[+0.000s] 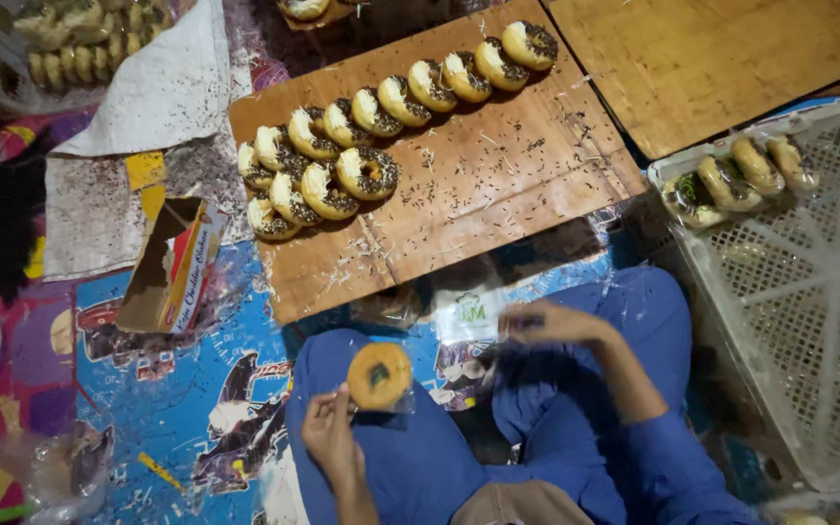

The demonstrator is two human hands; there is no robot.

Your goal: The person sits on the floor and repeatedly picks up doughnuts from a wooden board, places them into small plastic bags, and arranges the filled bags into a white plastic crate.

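My left hand [328,437] holds a round golden donut [379,375] that sits in a clear plastic bag over my blue-trousered lap. Further right, my right hand [548,323] pinches the top of another clear plastic bag [469,316] lying on the mat. Ahead, a wooden board [498,185] carries a long row of donuts [391,102] topped with white cream and chocolate sprinkles, with a cluster of them at its left end. Sprinkles are scattered over the board.
A white plastic crate [809,292] at the right holds three bagged donuts [741,175]. A second wooden board [712,58] lies at the top right. An open cardboard box [167,264] and a cloth [157,107] lie left. A bag of plain donuts [85,39] sits top left.
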